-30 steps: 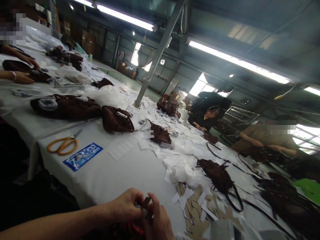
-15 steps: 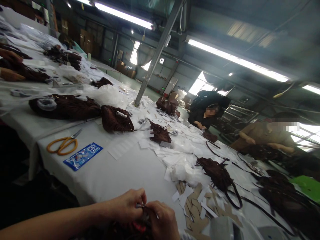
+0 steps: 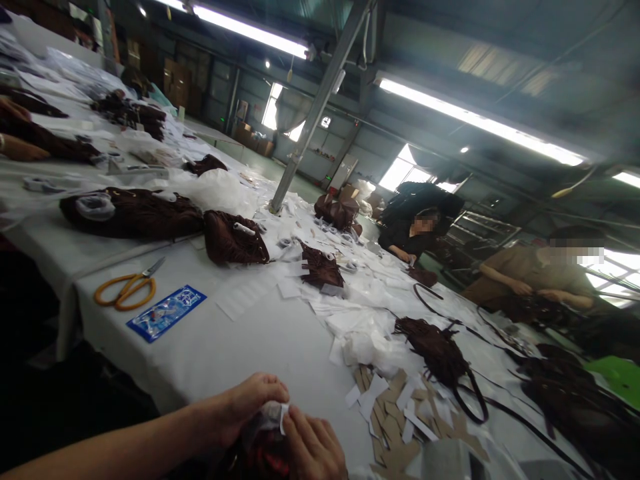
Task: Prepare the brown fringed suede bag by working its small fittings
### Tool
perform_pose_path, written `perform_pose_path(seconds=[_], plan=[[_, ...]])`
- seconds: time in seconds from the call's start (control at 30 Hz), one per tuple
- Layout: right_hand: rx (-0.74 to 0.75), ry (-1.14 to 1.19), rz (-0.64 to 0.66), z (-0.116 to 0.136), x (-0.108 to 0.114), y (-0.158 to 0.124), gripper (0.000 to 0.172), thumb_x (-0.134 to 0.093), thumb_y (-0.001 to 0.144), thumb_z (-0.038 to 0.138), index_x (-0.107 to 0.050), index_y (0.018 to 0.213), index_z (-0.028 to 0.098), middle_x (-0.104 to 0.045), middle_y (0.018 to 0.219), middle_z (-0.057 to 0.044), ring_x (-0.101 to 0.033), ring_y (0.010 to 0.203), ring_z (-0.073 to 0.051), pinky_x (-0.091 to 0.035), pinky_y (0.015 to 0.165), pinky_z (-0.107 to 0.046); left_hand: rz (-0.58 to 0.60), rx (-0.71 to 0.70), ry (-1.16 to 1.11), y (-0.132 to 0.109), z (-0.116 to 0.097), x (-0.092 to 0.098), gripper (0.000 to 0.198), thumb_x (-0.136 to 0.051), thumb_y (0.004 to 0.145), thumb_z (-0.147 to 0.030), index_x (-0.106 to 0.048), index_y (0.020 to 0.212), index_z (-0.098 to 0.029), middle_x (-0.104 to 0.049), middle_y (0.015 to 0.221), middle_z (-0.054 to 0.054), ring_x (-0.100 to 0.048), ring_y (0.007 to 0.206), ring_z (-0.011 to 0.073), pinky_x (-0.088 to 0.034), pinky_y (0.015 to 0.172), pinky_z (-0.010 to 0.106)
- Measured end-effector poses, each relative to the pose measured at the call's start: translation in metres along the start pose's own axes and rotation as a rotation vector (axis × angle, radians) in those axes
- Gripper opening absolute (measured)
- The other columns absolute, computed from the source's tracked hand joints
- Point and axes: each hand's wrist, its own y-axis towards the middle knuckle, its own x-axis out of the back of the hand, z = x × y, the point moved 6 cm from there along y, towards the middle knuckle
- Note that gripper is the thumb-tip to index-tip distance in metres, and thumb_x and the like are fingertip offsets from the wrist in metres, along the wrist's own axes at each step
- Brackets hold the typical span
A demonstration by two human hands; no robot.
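At the bottom edge of the head view, my left hand (image 3: 245, 403) and my right hand (image 3: 313, 443) are closed together on a dark brown fringed bag (image 3: 260, 453) that lies against the near edge of the white table (image 3: 240, 347). A bit of white paper or thin plastic (image 3: 273, 417) is pinched between the fingers of both hands. Most of the bag is hidden below the frame.
Orange-handled scissors (image 3: 125, 288) and a blue packet (image 3: 166, 312) lie to the left. Brown fringed bags (image 3: 235, 238) (image 3: 440, 353), white paper scraps and brown card pieces (image 3: 400, 417) cover the table. Two people (image 3: 415, 233) (image 3: 540, 273) sit opposite; another person's arm (image 3: 20, 148) is far left.
White wrapping has appeared between my fingers where dark bag material showed before. My hands have shifted slightly lower. The far-left person's hands have drawn back toward the frame edge.
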Motion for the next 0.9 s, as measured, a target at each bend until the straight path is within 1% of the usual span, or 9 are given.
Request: perform_pose_path(seconds=[0.1,0.2,0.27,0.33,0.4,0.47,0.57,0.67,0.9], plan=[[-0.02,-0.043,-0.003,-0.003,-0.005,-0.01,0.042,-0.043,0.084,0.008,-0.056,0.123,0.015,-0.071,0.107,-0.014,-0.067,0.093,-0.025,-0.048,0.078,-0.038,-0.026,-0.029,-0.015,0.004,0.002,0.002,0.04,-0.063,0.051,-0.017,-0.05,0.089,-0.019,-0.056,0.057,-0.005,-0.05,0.046,0.0121,-0.039,0.046,0.023],[-0.192,0.063,0.029,-0.009,-0.01,-0.011,0.04,-0.043,0.087,0.013,-0.057,0.124,0.024,-0.069,0.115,-0.009,-0.064,0.104,-0.025,-0.046,0.089,-0.041,-0.051,-0.112,-0.024,0.008,-0.002,0.005,0.042,-0.062,0.05,-0.015,-0.047,0.089,-0.019,-0.052,0.053,-0.009,-0.046,0.043,0.0089,-0.036,0.044,0.02],[-0.45,0.197,-0.031,-0.018,-0.011,-0.013,0.03,-0.047,0.089,0.022,-0.064,0.113,0.025,-0.07,0.113,-0.008,-0.064,0.104,-0.025,-0.048,0.089,-0.039,-0.066,-0.201,-0.012,0.007,-0.009,0.007,0.037,-0.061,0.053,-0.015,-0.046,0.087,-0.019,-0.053,0.056,-0.009,-0.045,0.043,0.0074,-0.033,0.044,0.018],[-0.828,0.352,-0.149,-0.028,-0.014,-0.023,0.025,-0.051,0.088,0.035,-0.068,0.1,0.022,-0.073,0.097,-0.008,-0.068,0.09,-0.023,-0.053,0.08,-0.033,-0.078,-0.283,0.014,0.005,-0.016,0.007,0.033,-0.06,0.058,-0.016,-0.045,0.087,-0.02,-0.058,0.063,-0.006,-0.048,0.047,0.0074,-0.034,0.045,0.018],[-1.133,0.557,-0.239,-0.029,-0.025,-0.034,0.035,-0.058,0.083,0.047,-0.067,0.1,0.018,-0.073,0.078,-0.007,-0.069,0.071,-0.021,-0.055,0.066,-0.029,-0.076,-0.322,0.037,0.002,-0.019,0.006,0.03,-0.06,0.061,-0.017,-0.044,0.087,-0.02,-0.058,0.066,-0.005,-0.048,0.047,0.007,-0.034,0.045,0.019],[-1.272,0.795,-0.276,-0.023,-0.038,-0.035,0.053,-0.066,0.074,0.053,-0.062,0.111,0.016,-0.072,0.071,-0.005,-0.068,0.064,-0.021,-0.055,0.061,-0.029,-0.057,-0.321,0.035,0.0,-0.017,0.004,0.031,-0.061,0.062,-0.018,-0.044,0.087,-0.019,-0.057,0.066,-0.005,-0.048,0.048,0.0069,-0.034,0.046,0.019],[-1.344,1.07,-0.295,-0.018,-0.052,-0.028,0.072,-0.076,0.063,0.051,-0.054,0.12,0.014,-0.071,0.071,-0.003,-0.068,0.066,-0.022,-0.055,0.063,-0.031,0.003,-0.328,0.016,-0.001,-0.011,-0.001,0.031,-0.061,0.064,-0.018,-0.045,0.091,-0.019,-0.058,0.069,-0.004,-0.052,0.054,0.008,-0.037,0.051,0.019],[-1.374,1.182,-0.323,-0.019,-0.059,-0.025,0.071,-0.08,0.06,0.046,-0.056,0.117,0.013,-0.067,0.065,0.0,-0.064,0.059,-0.018,-0.052,0.057,-0.028,0.03,-0.36,0.064,-0.001,-0.008,-0.002,0.029,-0.06,0.067,-0.02,-0.046,0.092,-0.019,-0.058,0.07,-0.004,-0.053,0.055,0.0085,-0.038,0.052,0.019],[-1.34,0.935,-0.274,-0.026,-0.059,-0.03,0.057,-0.078,0.063,0.043,-0.065,0.108,0.011,-0.063,0.06,0.002,-0.059,0.055,-0.016,-0.049,0.052,-0.024,-0.004,-0.406,0.36,-0.004,-0.014,0.002,0.026,-0.055,0.073,-0.026,-0.046,0.095,-0.019,-0.059,0.076,-0.003,-0.057,0.054,0.0104,-0.041,0.05,0.021]])
